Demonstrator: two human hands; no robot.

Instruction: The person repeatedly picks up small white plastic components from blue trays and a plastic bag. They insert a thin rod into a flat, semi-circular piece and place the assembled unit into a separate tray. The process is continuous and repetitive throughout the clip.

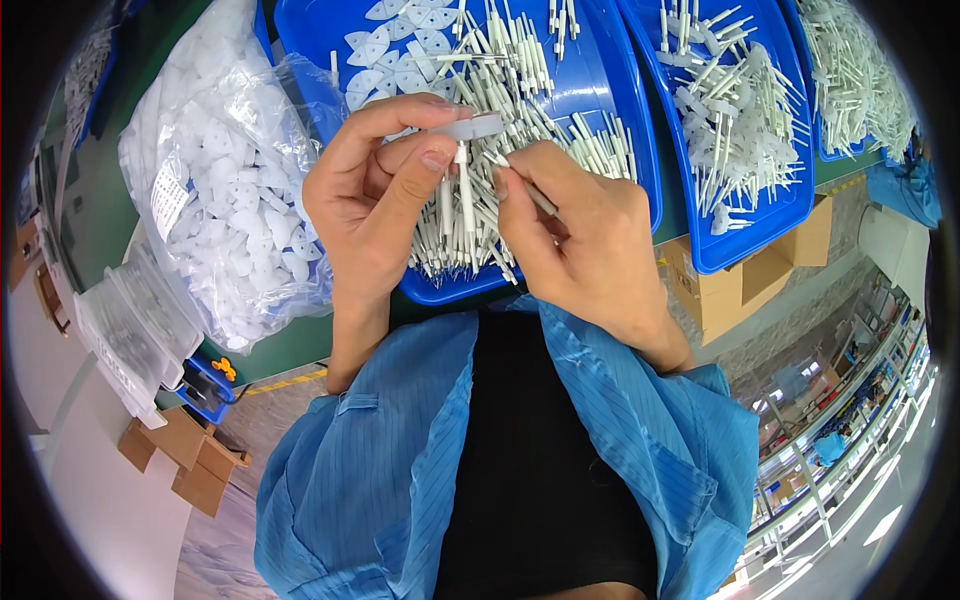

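My left hand (365,195) pinches a translucent white plastic piece (480,126) between thumb and fingers, seen nearly edge-on. A white rod (467,205) hangs down from its underside, beside the left thumb. Close by on the right, my right hand (595,235) is closed on a second thin white rod (499,160), whose tip points toward the plastic piece; the fingers cover much of it. Below both hands lies a blue tray (597,65) with many loose white rods (520,55) and flat white leaf-shaped pieces (385,55).
A clear bag (235,215) full of white plastic pieces lies at left, near stacked clear containers (140,310). Another blue tray (785,215) at right holds assembled white pieces. Cardboard boxes (715,290) stand below the green table's (290,355) edge.
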